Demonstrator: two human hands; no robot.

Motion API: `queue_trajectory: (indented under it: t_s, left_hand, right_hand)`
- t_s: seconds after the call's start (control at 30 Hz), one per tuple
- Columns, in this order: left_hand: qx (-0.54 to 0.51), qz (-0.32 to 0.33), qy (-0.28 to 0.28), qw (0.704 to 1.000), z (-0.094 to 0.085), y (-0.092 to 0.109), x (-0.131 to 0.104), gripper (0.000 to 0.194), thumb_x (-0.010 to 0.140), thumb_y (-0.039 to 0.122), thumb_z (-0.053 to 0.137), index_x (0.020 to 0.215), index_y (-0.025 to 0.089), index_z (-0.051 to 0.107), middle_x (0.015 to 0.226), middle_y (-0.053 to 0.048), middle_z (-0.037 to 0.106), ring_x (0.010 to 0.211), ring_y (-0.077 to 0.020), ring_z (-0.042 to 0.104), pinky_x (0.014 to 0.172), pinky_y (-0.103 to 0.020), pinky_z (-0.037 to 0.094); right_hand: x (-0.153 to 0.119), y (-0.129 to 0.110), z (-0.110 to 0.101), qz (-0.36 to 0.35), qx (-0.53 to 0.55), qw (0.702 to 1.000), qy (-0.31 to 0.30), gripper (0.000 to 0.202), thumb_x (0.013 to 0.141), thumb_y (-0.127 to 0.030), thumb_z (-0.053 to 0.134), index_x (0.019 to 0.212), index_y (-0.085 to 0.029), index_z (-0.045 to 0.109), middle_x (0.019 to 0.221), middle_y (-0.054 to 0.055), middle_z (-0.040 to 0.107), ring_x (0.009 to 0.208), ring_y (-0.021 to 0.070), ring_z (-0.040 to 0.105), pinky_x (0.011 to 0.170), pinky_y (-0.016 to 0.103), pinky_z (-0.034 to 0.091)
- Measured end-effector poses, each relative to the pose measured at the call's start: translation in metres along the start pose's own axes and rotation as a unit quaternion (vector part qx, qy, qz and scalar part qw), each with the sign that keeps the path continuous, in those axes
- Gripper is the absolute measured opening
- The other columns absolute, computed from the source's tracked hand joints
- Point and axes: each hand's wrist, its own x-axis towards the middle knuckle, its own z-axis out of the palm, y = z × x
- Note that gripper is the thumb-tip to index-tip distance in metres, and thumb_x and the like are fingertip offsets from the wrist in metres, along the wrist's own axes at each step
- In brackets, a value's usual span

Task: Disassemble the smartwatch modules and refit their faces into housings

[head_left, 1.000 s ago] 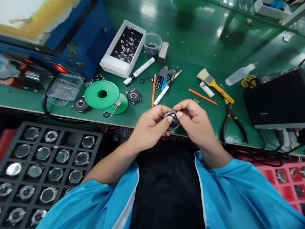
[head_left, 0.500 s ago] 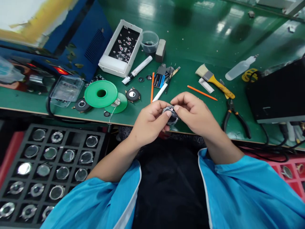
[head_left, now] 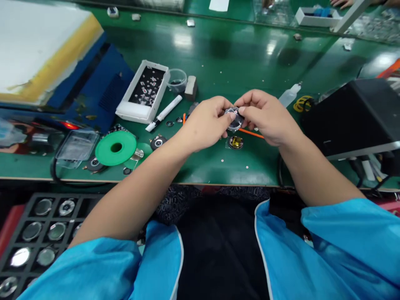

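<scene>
Now both hands are close together above the worktop, and their fingertips are closed on one small round watch part. The left hand holds it at the left side, with the thumb lying upon its face. The right hand pinches it from the other side, near the upper edge. This part has a clear rim and a dark middle, and a small pale dot is seen near its top.

Just below the held part, a round piece with gold film lies on the worktop. An orange stick comes out from behind the right hand.

To the left there is a white marker pen, lying at a slant. Behind it stands a white box, which contains many tiny pieces, and beside the box are a clear cup and a grey block. A green spool lies nearer to the front edge, between a clear plastic case and a dark watch body.

On the right side, a clear bottle is partly hidden by the right hand, and it lies near the yellow rings. Below the worktop, at the left, a black compartment tray carries several round watch parts.
</scene>
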Motion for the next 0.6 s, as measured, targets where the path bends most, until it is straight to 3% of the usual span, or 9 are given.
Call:
queue_trajectory:
  t_s: [0.17, 0.3, 0.4, 0.6]
  left_hand:
    - [-0.059, 0.000, -0.046, 0.997, 0.003, -0.004, 0.004, 0.006, 0.101, 0.018, 0.083, 0.101, 0.019, 0.078, 0.080, 0.000, 0.076, 0.058, -0.0129, 0.062, 0.057, -0.027, 0.050]
    - [-0.111, -0.016, -0.060, 0.992, 0.002, -0.012, 0.000, 0.031, 0.093, 0.039, 0.101, 0.100, 0.020, 0.078, 0.082, -0.001, 0.077, 0.058, -0.0124, 0.061, 0.054, -0.026, 0.049]
    - [-0.096, -0.030, -0.057, 0.993, 0.002, -0.014, -0.002, 0.039, 0.089, 0.044, 0.107, 0.099, 0.020, 0.078, 0.084, -0.002, 0.080, 0.059, -0.0123, 0.063, 0.054, -0.026, 0.051]
    - [-0.107, -0.034, -0.060, 0.992, 0.006, -0.014, -0.007, 0.036, 0.093, 0.041, 0.102, 0.107, 0.020, 0.076, 0.085, -0.002, 0.081, 0.057, -0.0108, 0.061, 0.054, -0.024, 0.051]
  right_hand:
    - [-0.006, 0.002, -0.006, -0.005, -0.025, 0.999, 0.023, 0.017, 0.092, -0.005, 0.078, 0.093, -0.021, 0.078, 0.084, 0.000, 0.076, 0.066, 0.0137, 0.064, 0.061, 0.029, 0.051]
    - [-0.007, 0.006, -0.005, 0.015, -0.027, 1.000, 0.002, 0.017, 0.096, -0.018, 0.088, 0.089, -0.023, 0.074, 0.084, 0.001, 0.077, 0.068, 0.0161, 0.066, 0.061, 0.032, 0.052]
    - [-0.008, 0.008, -0.006, 0.020, -0.037, 0.999, -0.016, 0.024, 0.095, -0.027, 0.096, 0.088, -0.024, 0.074, 0.078, 0.000, 0.072, 0.068, 0.0170, 0.065, 0.059, 0.032, 0.050]
    - [-0.007, -0.001, -0.009, 0.044, 0.010, 0.997, -0.058, 0.020, 0.094, -0.007, 0.085, 0.086, -0.022, 0.074, 0.078, -0.001, 0.074, 0.065, 0.0147, 0.066, 0.057, 0.028, 0.053]
